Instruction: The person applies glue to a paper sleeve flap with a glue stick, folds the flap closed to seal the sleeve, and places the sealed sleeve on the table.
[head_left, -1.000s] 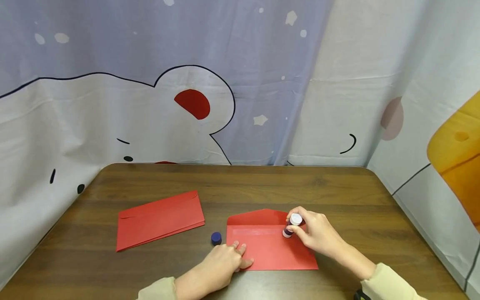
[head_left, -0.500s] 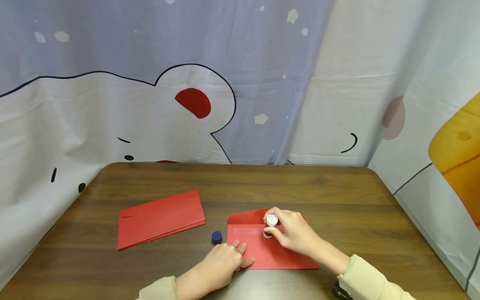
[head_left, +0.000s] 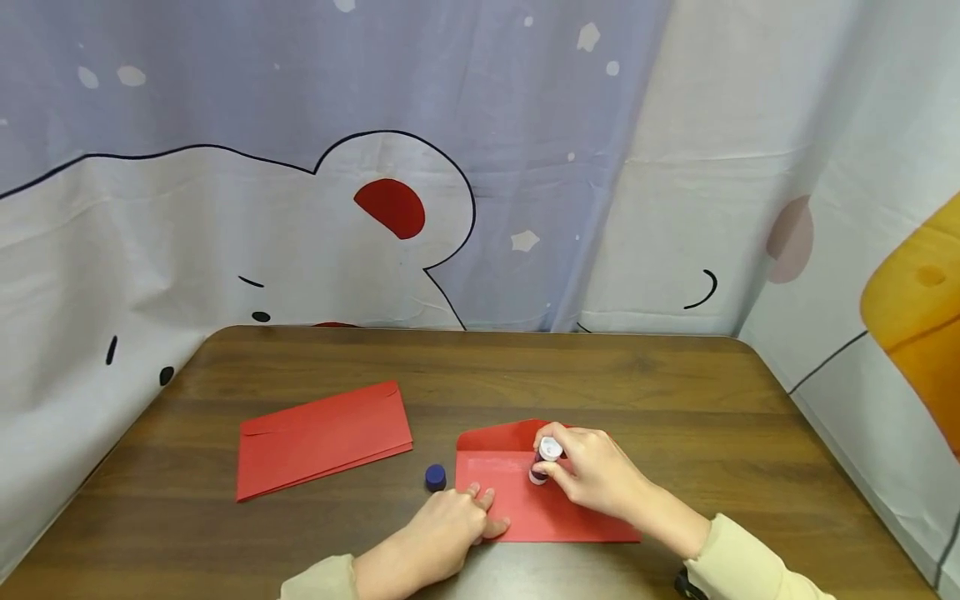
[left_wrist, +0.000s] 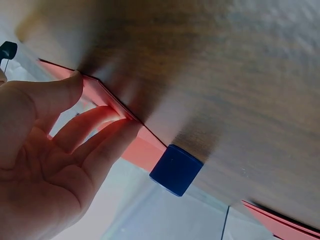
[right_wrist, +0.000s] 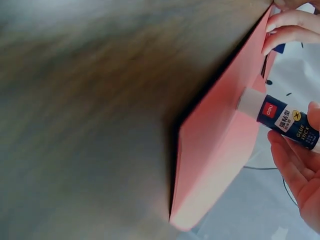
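A red envelope (head_left: 555, 512) lies flat on the table, its flap (head_left: 495, 437) opened away from the person. My right hand (head_left: 596, 472) pinches an uncapped glue stick (head_left: 550, 450) between thumb and fingers. In the right wrist view the white lower end of the glue stick (right_wrist: 252, 102) meets the envelope's surface. My left hand (head_left: 442, 527) rests on the envelope's near left corner with fingers spread and fairly straight. Just beyond that hand the dark blue cap (head_left: 435, 477) stands on the table, beside the envelope's left edge; it shows as a blue block (left_wrist: 176, 170) in the left wrist view.
More red envelopes (head_left: 322, 440), stacked with flaps folded, lie to the left on the wooden table (head_left: 480, 375). A patterned curtain (head_left: 525, 167) hangs behind the table's far edge and along its sides.
My right hand has moved the glue stick left across the envelope, then slightly back toward the person. The left hand, cap and stacked envelopes stay in place.
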